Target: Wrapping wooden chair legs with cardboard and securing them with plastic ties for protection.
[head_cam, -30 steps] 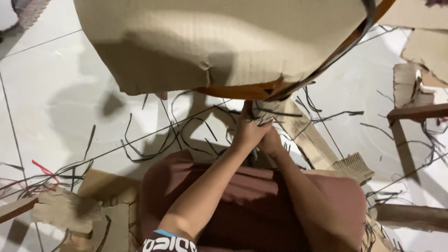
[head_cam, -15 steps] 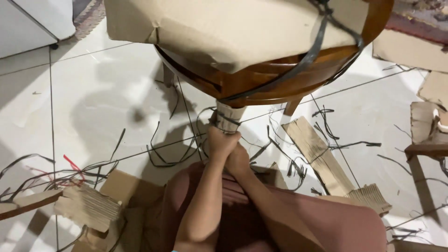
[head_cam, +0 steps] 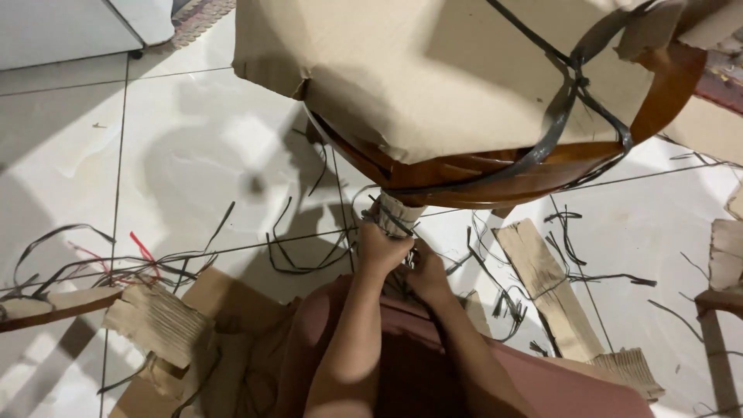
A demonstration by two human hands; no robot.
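A round wooden table (head_cam: 495,174) stands over me, its top covered in brown cardboard (head_cam: 433,70) bound with black plastic straps (head_cam: 569,93). One table leg (head_cam: 396,215) is wrapped in cardboard and tied with black strapping. My left hand (head_cam: 381,249) grips the strapping on that leg wrap. My right hand (head_cam: 426,271) sits just beside it, lower and to the right, fingers closed on the same wrapping and straps. What lies between the two hands is partly hidden.
Cut black straps (head_cam: 302,248) litter the white tiled floor (head_cam: 178,162). Torn cardboard pieces lie at the left (head_cam: 159,325) and right (head_cam: 542,286). A wooden slat (head_cam: 46,310) sits at the far left, a white appliance (head_cam: 70,27) at the top left.
The view has swung so the table sits further right and higher. My hands stayed on the leg wrap; the right hand slid down and to the right of the left.
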